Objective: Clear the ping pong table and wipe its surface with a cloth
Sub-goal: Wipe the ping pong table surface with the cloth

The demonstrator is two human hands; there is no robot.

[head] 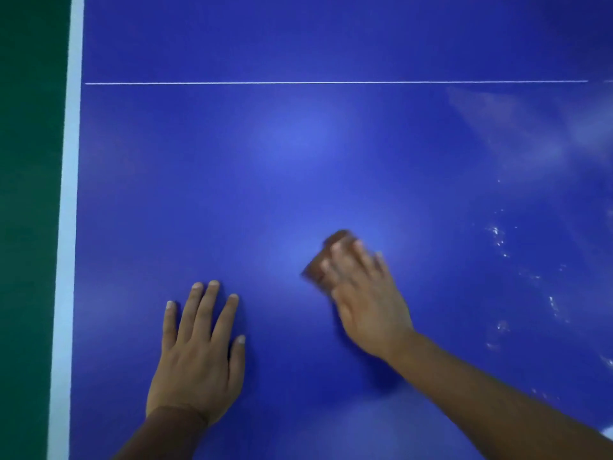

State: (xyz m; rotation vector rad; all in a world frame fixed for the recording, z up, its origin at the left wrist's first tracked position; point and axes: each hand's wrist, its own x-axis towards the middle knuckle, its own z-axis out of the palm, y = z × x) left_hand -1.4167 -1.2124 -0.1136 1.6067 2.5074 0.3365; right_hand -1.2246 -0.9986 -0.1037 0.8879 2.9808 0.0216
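Two bare forearms come into view from the bottom edge, each ending in a bare hand: the left hand and the right hand. No sleeve, glove, watch or ring shows on either, and the short, pale fingernails are plain to see on the left hand's fingers. The right hand's outline is smeared by blur, so its nails and knuckles cannot be made out clearly.

Soft overhead light pools in pale patches on the blue table. Glare and bright flecks smear the right side. The right hand and cloth blur; the left hand stays sharper. Edges bow slightly.
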